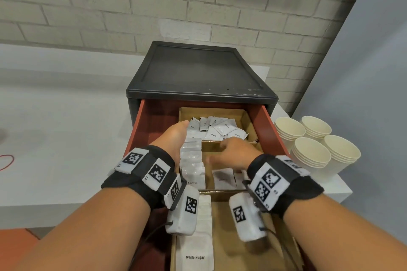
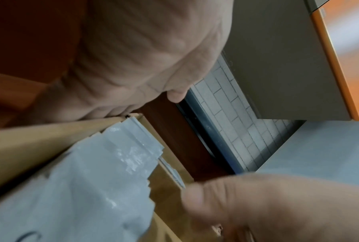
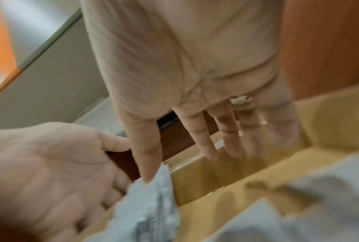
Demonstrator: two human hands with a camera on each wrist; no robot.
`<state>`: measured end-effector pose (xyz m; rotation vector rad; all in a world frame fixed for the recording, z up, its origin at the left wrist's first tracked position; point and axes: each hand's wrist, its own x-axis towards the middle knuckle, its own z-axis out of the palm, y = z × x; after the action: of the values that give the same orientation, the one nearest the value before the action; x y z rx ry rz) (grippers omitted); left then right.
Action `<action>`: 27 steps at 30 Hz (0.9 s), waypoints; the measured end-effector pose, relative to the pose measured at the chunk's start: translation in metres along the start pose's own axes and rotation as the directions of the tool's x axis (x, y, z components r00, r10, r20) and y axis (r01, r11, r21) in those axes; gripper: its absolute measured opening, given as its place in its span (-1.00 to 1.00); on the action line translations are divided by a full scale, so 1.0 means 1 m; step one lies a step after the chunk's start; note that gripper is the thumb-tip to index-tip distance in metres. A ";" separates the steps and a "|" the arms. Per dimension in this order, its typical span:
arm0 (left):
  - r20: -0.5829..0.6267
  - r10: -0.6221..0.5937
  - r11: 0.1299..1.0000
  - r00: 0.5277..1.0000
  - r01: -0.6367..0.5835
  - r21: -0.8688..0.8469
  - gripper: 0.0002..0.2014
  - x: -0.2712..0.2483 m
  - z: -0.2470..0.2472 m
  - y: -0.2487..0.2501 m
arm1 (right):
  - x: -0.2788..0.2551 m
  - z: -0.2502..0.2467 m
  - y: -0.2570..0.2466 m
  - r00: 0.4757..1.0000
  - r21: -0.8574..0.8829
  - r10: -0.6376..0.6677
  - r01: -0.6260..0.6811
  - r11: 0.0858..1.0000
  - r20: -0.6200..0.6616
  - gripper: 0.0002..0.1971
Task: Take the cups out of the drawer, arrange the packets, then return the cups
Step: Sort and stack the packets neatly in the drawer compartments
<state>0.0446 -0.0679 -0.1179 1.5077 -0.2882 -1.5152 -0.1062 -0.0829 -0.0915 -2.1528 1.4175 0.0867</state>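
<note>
Head view is showing both hands reaching into the open red drawer (image 1: 275,130) of a black cabinet (image 1: 198,72) that is sitting on a white counter (image 1: 55,138). Cardboard dividers (image 1: 229,189) are splitting the drawer into compartments. The left hand (image 1: 176,138) is standing on edge with straight fingers, pressing flat against the left side of a row of white cream packets (image 1: 191,160) lined up in the middle compartment. The right hand (image 1: 233,154) is hovering over the same compartment, blurred, with its fingers spread and relaxed and nothing in them; right wrist view is showing its index fingertip (image 3: 148,177) touching the top edge of a packet in that row. More loose cream packets (image 1: 224,177) are lying beside the row, under the right hand. Coffee packets (image 1: 217,128) are lying jumbled in the far compartment, and white sugar packets (image 1: 196,255) are lying in the near one. Four stacks of cream paper cups (image 1: 317,145) are standing out of the drawer on the counter to the right of the cabinet, close together. A red loop (image 1: 6,161) is lying at the counter's left edge.
</note>
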 end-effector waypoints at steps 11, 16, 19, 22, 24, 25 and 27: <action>-0.113 -0.048 0.986 0.992 0.066 0.154 -0.08 0.041 -0.009 -0.008 | 0.012 0.041 0.025 0.937 -0.306 0.344 -0.311 0.900 0.060 -0.13; -0.145 -0.027 0.982 0.989 0.053 0.183 -0.05 0.048 -0.011 -0.007 | 0.019 0.034 0.022 0.927 -0.382 0.368 -0.314 0.869 0.075 -0.37; -0.114 -0.014 0.985 0.993 0.033 0.169 -0.17 0.030 -0.007 -0.005 | 0.017 0.030 0.026 0.944 -0.413 0.329 -0.287 0.864 0.031 -0.45; -0.118 0.031 0.992 0.992 -0.016 0.128 -0.33 0.014 -0.001 -0.003 | 0.011 0.023 0.033 0.969 -0.348 0.242 -0.244 0.905 -0.049 -0.55; -0.139 0.088 0.992 0.986 -0.073 0.107 -0.31 0.002 0.004 -0.001 | 0.010 0.019 0.036 0.983 -0.305 0.159 -0.180 0.935 -0.093 -0.65; -0.146 0.135 0.987 0.980 -0.121 0.102 -0.34 -0.003 0.005 0.000 | 0.008 0.016 0.036 0.986 -0.282 0.125 -0.151 0.947 -0.107 -0.69; -0.168 0.235 0.970 0.957 -0.221 0.099 -0.46 -0.014 0.008 0.002 | 0.007 0.010 0.035 0.989 -0.227 0.079 -0.106 0.968 -0.123 -0.74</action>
<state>0.0361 -0.0620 -0.1056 1.6022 -0.4058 -1.1907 -0.1313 -0.0942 -0.1171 -2.3102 1.6449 0.1760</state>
